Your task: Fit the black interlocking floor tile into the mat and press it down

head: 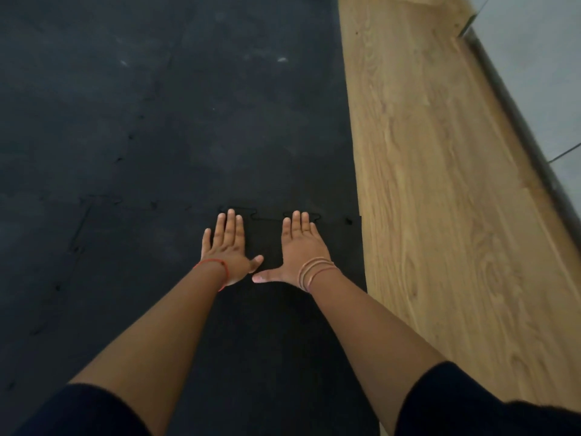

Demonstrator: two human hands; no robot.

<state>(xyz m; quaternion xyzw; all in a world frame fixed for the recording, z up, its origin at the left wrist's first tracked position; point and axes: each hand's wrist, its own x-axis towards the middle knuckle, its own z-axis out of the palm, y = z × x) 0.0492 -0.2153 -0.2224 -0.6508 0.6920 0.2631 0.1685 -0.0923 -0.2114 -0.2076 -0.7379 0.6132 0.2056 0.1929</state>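
The black interlocking floor tile [270, 309] lies flat at the mat's right edge, its toothed far edge meeting the black mat [188, 121] along a jagged seam just beyond my fingertips. My left hand [227, 243] rests palm down on the tile with fingers spread, a red string on its wrist. Beside it my right hand [300, 247] also lies flat and spread on the tile, with several thin bangles on the wrist. The two thumbs nearly touch. Neither hand holds anything.
A wooden floor [440, 199] runs along the mat's right side. Beyond it, at the far right, a dark metal strip [518, 121] borders a pale grey surface [540, 73]. More tile seams show faintly at the mat's left.
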